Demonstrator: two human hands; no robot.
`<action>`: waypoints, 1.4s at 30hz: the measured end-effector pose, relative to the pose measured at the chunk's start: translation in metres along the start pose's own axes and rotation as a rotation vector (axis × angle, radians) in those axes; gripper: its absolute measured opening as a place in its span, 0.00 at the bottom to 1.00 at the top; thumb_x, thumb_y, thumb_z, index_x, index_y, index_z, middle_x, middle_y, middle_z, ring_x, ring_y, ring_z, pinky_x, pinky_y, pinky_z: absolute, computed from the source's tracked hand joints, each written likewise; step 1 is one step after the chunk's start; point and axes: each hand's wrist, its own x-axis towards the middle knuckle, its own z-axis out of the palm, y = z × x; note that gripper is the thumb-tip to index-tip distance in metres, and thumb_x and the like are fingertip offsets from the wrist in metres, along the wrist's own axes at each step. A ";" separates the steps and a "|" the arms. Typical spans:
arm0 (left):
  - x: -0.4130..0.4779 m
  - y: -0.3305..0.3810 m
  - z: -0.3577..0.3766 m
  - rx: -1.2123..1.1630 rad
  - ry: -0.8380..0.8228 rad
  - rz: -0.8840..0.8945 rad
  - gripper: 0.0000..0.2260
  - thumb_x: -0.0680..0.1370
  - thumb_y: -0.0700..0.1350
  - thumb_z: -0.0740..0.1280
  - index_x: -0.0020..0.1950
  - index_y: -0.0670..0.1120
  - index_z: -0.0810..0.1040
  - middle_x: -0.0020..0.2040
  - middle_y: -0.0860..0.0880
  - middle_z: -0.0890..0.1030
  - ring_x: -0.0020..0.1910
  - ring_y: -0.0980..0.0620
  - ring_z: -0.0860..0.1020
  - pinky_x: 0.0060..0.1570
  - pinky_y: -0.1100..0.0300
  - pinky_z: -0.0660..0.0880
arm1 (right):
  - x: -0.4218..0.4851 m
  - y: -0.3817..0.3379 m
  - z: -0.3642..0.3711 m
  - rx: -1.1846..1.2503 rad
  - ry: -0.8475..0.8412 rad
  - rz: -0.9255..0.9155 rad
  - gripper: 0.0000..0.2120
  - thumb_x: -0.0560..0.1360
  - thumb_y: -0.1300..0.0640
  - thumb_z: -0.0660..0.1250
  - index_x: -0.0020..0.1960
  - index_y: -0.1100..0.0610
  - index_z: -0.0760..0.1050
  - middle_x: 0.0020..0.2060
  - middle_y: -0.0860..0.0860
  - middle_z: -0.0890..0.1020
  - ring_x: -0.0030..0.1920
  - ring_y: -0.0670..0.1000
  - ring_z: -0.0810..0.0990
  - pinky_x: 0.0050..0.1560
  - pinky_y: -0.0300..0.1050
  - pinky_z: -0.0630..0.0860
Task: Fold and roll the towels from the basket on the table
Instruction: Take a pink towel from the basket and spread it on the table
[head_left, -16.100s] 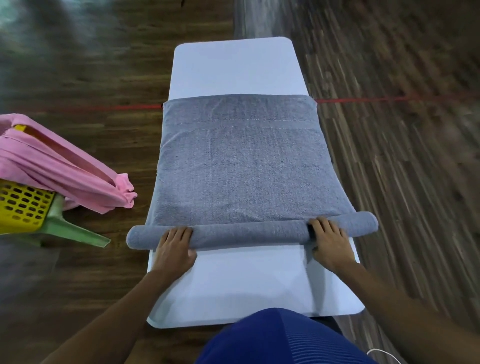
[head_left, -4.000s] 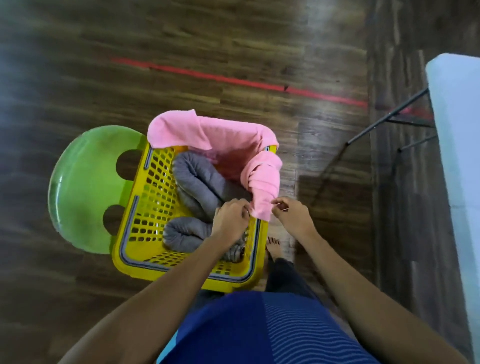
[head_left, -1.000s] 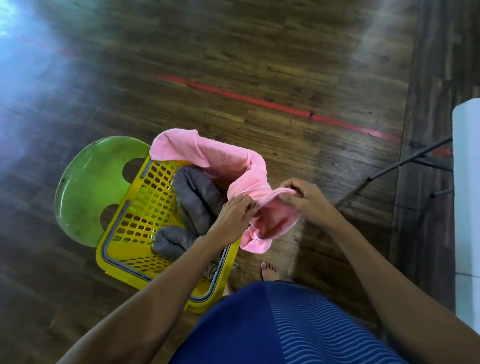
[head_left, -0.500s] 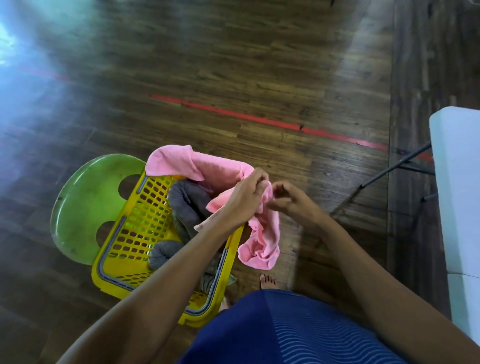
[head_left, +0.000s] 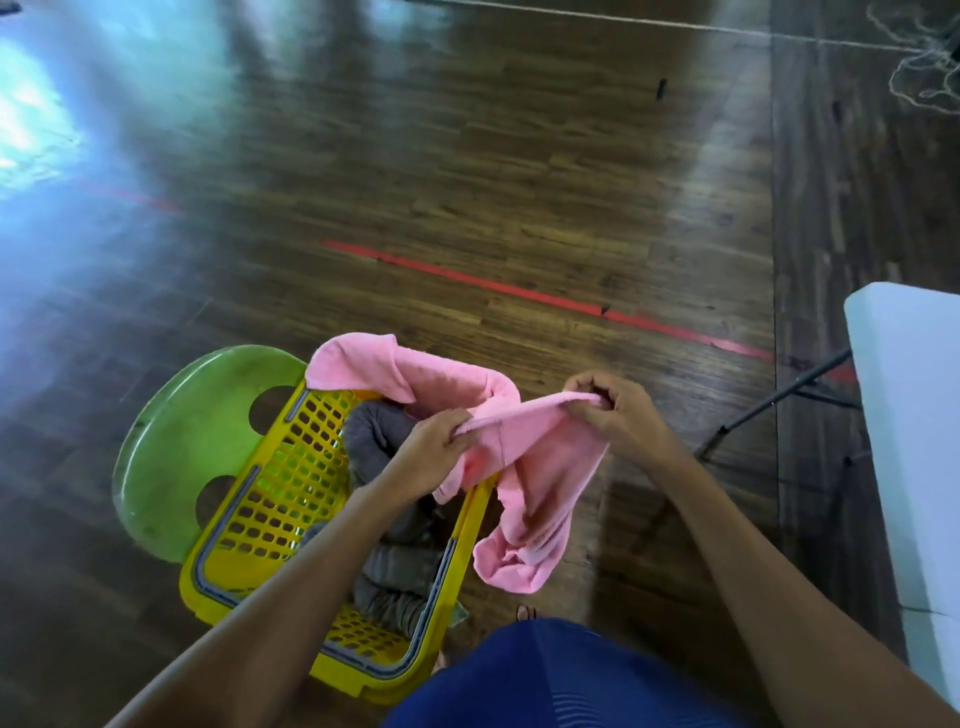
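1. Dark blue garment (head_left: 550, 675) at torso, fine lighter wavy stripes across it
2. Left hand (head_left: 431, 457), right hand (head_left: 618, 410) and forearms (head_left: 291, 587) bare up to frame edge
3. Bare toes (head_left: 523, 613) visible by garment edge

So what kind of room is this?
Probably a big hall or gym: a wide shiny wooden floor with a red line across it, a white folding table, and a yellow basket on a green plastic chair.

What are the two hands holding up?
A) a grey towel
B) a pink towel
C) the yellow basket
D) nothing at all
B: the left hand and the right hand each pinch the edge of the pink towel, stretched between them above the yellow basket.
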 end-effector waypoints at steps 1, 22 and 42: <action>-0.003 -0.006 -0.003 0.002 0.041 -0.023 0.08 0.79 0.43 0.66 0.40 0.51 0.73 0.35 0.55 0.75 0.36 0.59 0.73 0.40 0.58 0.67 | -0.001 0.003 -0.004 -0.016 0.041 0.021 0.12 0.73 0.66 0.70 0.41 0.49 0.77 0.38 0.44 0.80 0.38 0.37 0.74 0.41 0.30 0.70; 0.045 0.117 -0.050 -0.137 0.043 0.129 0.03 0.69 0.44 0.76 0.38 0.50 0.84 0.34 0.53 0.82 0.34 0.60 0.76 0.39 0.65 0.71 | -0.001 -0.028 -0.015 -0.016 0.205 -0.067 0.13 0.73 0.60 0.60 0.40 0.43 0.77 0.32 0.38 0.76 0.35 0.39 0.71 0.39 0.43 0.68; 0.052 0.151 0.004 -0.265 0.119 0.283 0.03 0.73 0.42 0.73 0.45 0.47 0.86 0.39 0.54 0.85 0.39 0.63 0.79 0.41 0.60 0.75 | -0.012 -0.057 -0.029 0.162 0.383 0.003 0.06 0.75 0.61 0.69 0.44 0.53 0.83 0.40 0.48 0.85 0.42 0.45 0.82 0.46 0.48 0.79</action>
